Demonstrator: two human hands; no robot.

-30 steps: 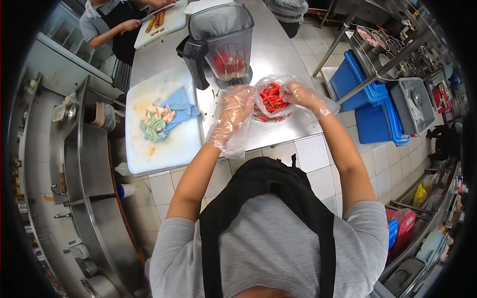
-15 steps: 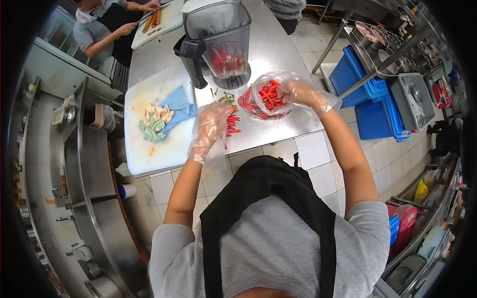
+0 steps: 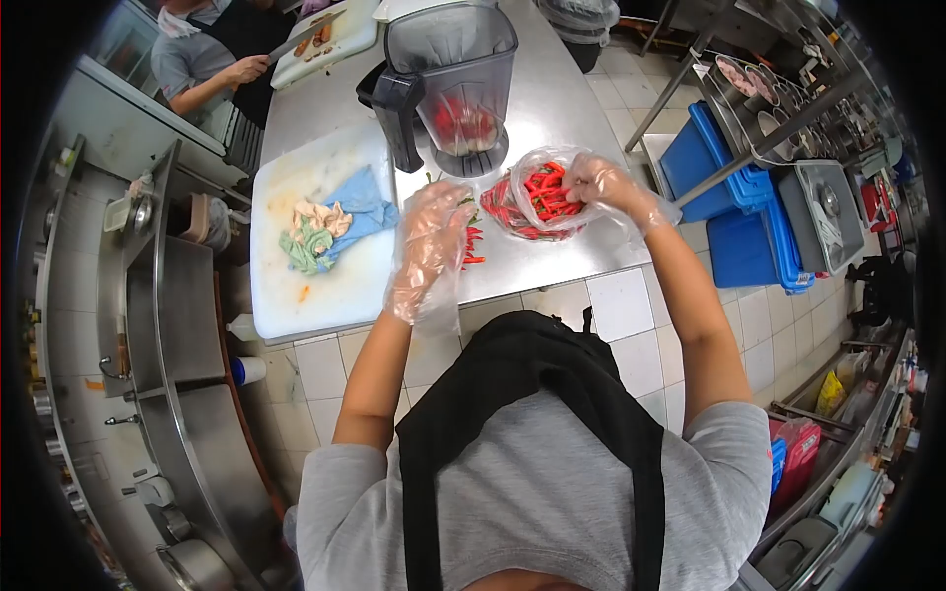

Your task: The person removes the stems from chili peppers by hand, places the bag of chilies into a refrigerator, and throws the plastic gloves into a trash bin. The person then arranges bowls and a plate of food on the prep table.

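Note:
My left hand (image 3: 431,236), in a clear plastic glove, is over a small pile of loose red chillies (image 3: 473,248) on the steel table. Its fingers are curled, and what they hold, if anything, is hidden. To the right sits a clear plastic bag (image 3: 503,211) full of red chillies (image 3: 552,192), its mouth open toward me. My right hand (image 3: 603,181), gloved too, pinches at the right side of the bag's mouth. Behind the bag stands a blender jug (image 3: 448,74) with a black handle and some red and pale contents at the bottom.
A white cutting board (image 3: 296,300) with crumpled blue, green and peach cloths (image 3: 340,219) lies to the left. At the far end a co-worker's hand (image 3: 248,70) holds a knife (image 3: 304,35) over another board. Blue bins (image 3: 744,241) stand right of the table.
My left hand has moved in over the chilli pile, covering more of it. My right hand stays at the bag's mouth. The view has shifted slightly, and the co-worker's knife has moved.

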